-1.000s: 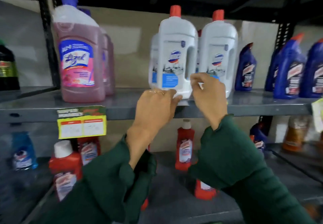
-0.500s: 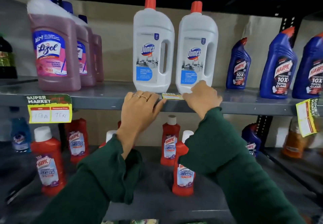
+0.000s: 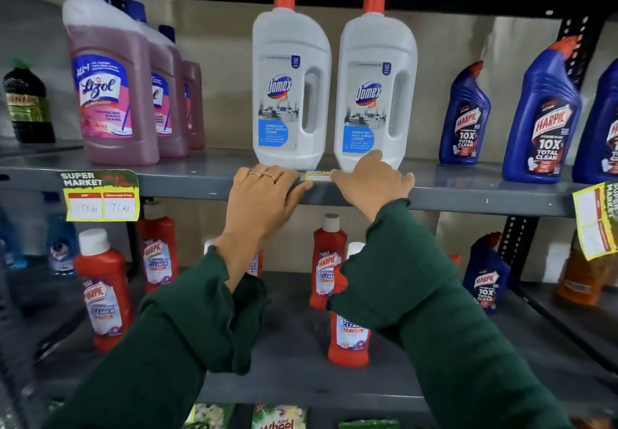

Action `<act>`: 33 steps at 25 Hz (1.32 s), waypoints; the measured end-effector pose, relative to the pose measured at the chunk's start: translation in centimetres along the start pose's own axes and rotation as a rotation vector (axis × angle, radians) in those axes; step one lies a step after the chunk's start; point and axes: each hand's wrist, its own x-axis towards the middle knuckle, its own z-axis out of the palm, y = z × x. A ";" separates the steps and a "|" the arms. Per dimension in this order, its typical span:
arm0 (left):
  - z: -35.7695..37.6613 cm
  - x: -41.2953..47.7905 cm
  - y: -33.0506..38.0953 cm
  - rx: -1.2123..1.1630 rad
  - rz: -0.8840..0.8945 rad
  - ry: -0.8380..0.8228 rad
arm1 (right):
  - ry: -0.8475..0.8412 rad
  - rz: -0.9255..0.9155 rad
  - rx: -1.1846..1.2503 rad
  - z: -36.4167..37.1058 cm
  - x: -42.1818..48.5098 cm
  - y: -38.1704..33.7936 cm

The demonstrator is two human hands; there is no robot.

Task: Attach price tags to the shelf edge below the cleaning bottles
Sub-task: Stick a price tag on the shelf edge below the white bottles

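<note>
A yellow price tag lies flat on the front lip of the grey shelf, just below two white Domex bottles. My left hand presses on the shelf edge at the tag's left end, with two rings on its fingers. My right hand presses on the edge at the tag's right end, in front of the second Domex bottle. Only a narrow strip of the tag shows between the hands. Whether the fingers pinch the tag cannot be told.
A tag marked 150 and 75 hangs from the edge below the pink Lizol bottles. Another yellow tag hangs at the far right under blue Harpic bottles. Red Harpic bottles stand on the lower shelf.
Both hands came down from the base of the Domex bottles onto the shelf edge. The tag now lies flat on the lip between them. My head moved closer.
</note>
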 end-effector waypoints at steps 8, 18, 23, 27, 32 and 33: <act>-0.1 -0.1 -0.1 -0.008 -0.006 -0.043 | 0.111 0.072 0.190 0.3 0.1 -0.5; -1.3 0.0 0.5 -0.151 -0.085 -0.147 | 0.259 0.077 0.788 -0.6 -1.2 -0.3; -1.7 0.0 0.6 -0.190 -0.116 -0.107 | 0.239 0.043 0.964 -2.2 -1.7 -0.6; -2.8 1.4 1.7 -0.514 -0.390 -0.128 | 0.104 -0.045 1.052 -1.9 -2.1 -0.8; -4.7 2.9 0.9 -0.861 -0.572 -0.129 | -0.050 -0.087 0.991 -1.8 -2.7 0.0; -5.0 2.9 1.0 -0.860 -0.548 -0.132 | -0.078 -0.101 0.935 -2.0 -2.8 0.1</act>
